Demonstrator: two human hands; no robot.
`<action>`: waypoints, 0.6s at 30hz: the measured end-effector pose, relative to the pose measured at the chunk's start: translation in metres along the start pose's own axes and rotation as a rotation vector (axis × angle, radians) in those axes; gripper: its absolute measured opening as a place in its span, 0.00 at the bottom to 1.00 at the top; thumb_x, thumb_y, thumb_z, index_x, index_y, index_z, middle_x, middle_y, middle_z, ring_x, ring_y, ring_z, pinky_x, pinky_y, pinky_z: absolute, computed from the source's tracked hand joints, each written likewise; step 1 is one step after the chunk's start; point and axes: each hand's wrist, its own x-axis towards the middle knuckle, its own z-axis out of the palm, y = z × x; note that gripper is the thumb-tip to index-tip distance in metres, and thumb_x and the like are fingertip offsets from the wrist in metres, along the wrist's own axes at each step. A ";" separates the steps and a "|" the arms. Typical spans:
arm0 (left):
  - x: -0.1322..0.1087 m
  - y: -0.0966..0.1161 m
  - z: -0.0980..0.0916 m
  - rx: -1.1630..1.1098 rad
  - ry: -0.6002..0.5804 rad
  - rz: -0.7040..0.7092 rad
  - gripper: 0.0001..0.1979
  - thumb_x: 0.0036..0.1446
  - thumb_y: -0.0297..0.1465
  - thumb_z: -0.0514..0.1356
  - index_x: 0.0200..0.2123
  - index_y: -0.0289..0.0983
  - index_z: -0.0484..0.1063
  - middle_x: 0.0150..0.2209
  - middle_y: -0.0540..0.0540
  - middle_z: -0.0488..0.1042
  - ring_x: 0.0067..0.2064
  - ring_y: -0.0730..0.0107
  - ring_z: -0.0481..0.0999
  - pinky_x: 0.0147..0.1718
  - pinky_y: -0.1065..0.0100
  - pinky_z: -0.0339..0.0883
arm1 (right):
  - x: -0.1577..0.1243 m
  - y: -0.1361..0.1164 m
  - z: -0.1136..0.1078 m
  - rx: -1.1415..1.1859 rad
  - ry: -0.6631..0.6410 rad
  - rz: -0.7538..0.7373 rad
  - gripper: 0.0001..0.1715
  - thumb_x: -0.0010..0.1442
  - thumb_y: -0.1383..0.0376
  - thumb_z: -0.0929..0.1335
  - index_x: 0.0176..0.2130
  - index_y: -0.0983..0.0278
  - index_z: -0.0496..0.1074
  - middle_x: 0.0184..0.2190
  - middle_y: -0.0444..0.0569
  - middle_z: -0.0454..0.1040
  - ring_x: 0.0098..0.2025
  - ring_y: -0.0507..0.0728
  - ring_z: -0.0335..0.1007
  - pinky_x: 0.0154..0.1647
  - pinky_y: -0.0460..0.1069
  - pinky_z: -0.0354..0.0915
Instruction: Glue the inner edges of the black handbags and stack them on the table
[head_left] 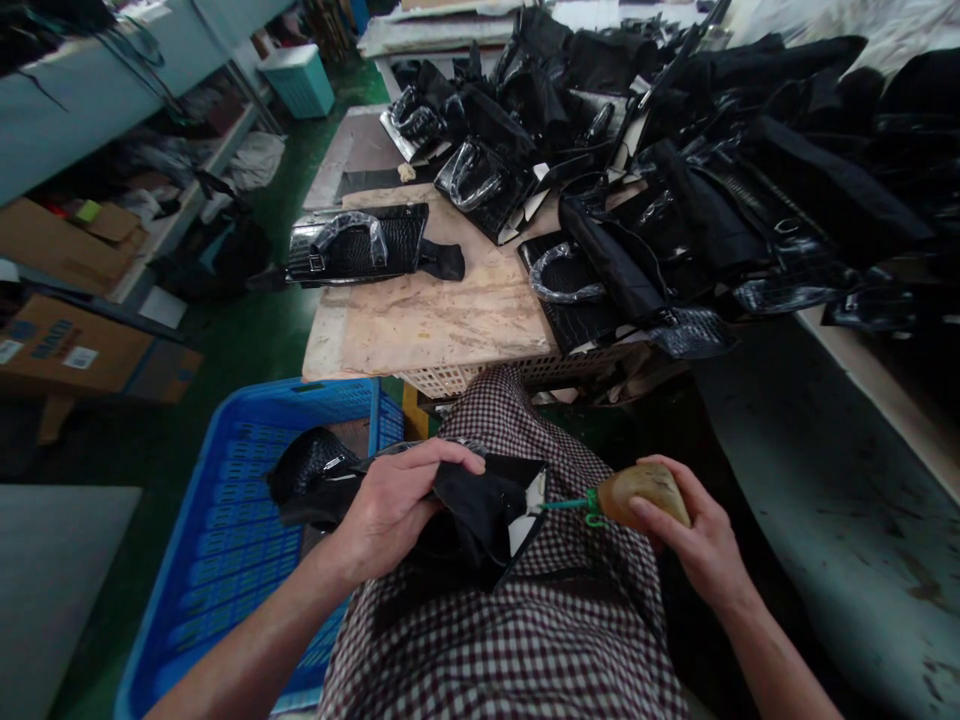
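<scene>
My left hand (394, 505) is closed on a black handbag (480, 515) that lies across my lap on a checked apron (510, 640). Its fingers pinch the bag's upper edge. My right hand (694, 535) is wrapped round a tan squeeze bottle (645, 492) with a thin green nozzle (566, 504). The nozzle tip points left and touches a white lining edge at the bag's corner (534, 500). Part of the bag hangs over the blue crate to my left.
A blue plastic crate (225, 540) stands at my left knee. Ahead, a marbled board (427, 315) rests on a cream basket (450, 378) and carries one black bag (356, 245). Many black bags (675, 180) are heaped to the right. Shelves with cardboard boxes (75, 345) line the left.
</scene>
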 end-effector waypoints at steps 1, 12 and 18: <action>0.000 0.000 0.000 0.002 0.002 -0.002 0.17 0.59 0.14 0.57 0.43 0.39 0.74 0.45 0.51 0.77 0.47 0.78 0.77 0.51 0.80 0.68 | -0.001 0.000 0.000 -0.003 0.012 0.009 0.29 0.52 0.49 0.74 0.49 0.59 0.70 0.42 0.48 0.75 0.42 0.62 0.73 0.40 0.50 0.71; -0.002 0.005 0.002 0.030 -0.005 0.039 0.14 0.60 0.15 0.56 0.42 0.37 0.75 0.44 0.50 0.78 0.47 0.77 0.78 0.50 0.79 0.69 | -0.004 -0.002 0.003 -0.007 0.118 0.002 0.31 0.51 0.49 0.74 0.50 0.59 0.69 0.41 0.48 0.75 0.40 0.61 0.73 0.38 0.50 0.71; -0.003 0.004 0.003 0.046 -0.004 0.024 0.13 0.61 0.17 0.57 0.43 0.37 0.75 0.44 0.50 0.78 0.46 0.77 0.77 0.49 0.79 0.69 | -0.005 -0.001 0.009 -0.027 0.165 -0.071 0.32 0.51 0.49 0.75 0.51 0.58 0.68 0.43 0.49 0.73 0.41 0.61 0.72 0.41 0.52 0.71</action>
